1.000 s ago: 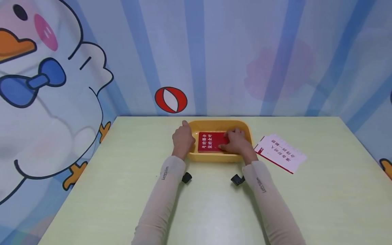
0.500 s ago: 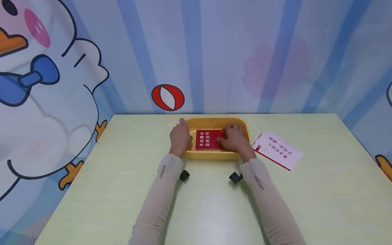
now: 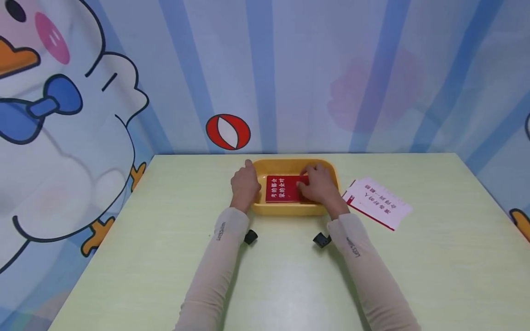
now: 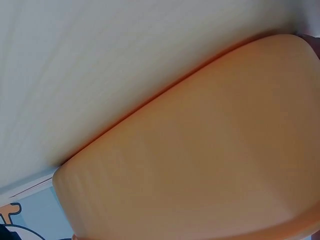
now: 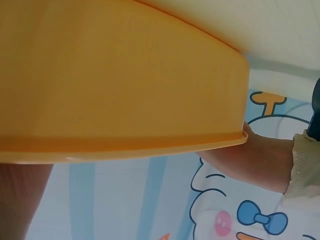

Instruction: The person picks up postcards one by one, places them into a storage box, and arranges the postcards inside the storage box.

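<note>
A yellow plastic tray (image 3: pixel 290 210) sits near the far edge of the table. My left hand (image 3: pixel 244 185) grips its left rim, thumb side up. Inside the tray lies a flat red card (image 3: pixel 283 189) with white Chinese characters. My right hand (image 3: pixel 320 185) reaches over the tray's right side and holds the card's right end, thumb on top and fingers curled at its far edge; the hand covers that end. In the left wrist view the tray's outer wall (image 4: pixel 195 145) fills most of the frame. The right wrist view shows the tray's wall and rim (image 5: pixel 150 151), with my left forearm (image 5: pixel 255 157) beyond.
Pale pink cards (image 3: pixel 377 202) with a red edge and dark characters lie slightly fanned just right of the tray. A patterned blue backdrop (image 3: pixel 298 82) stands behind the table (image 3: pixel 285 276). Small black wrist cameras (image 3: pixel 321 240) hang under the forearms.
My right thumb has shifted slightly right and away across the red card. The left hand keeps its grip on the rim. The whole head view has shifted a little.
</note>
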